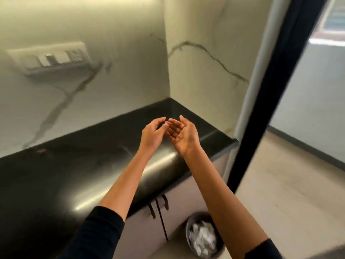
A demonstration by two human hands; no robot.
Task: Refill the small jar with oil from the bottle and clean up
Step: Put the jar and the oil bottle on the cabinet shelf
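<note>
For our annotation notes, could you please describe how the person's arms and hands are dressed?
Black sleeves, the left sleeve and right sleeve, end near the elbows; forearms are bare. The left hand and right hand show no gloves, watch or bracelet.

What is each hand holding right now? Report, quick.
Left hand: open, fingers loosely curled, holding nothing.
Right hand: open, palm up, holding nothing.

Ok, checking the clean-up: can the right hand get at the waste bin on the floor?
Probably yes. The right hand is open and holds nothing, and the waste bin stands uncovered on the floor beneath that forearm, clear of the countertop edge.
</note>
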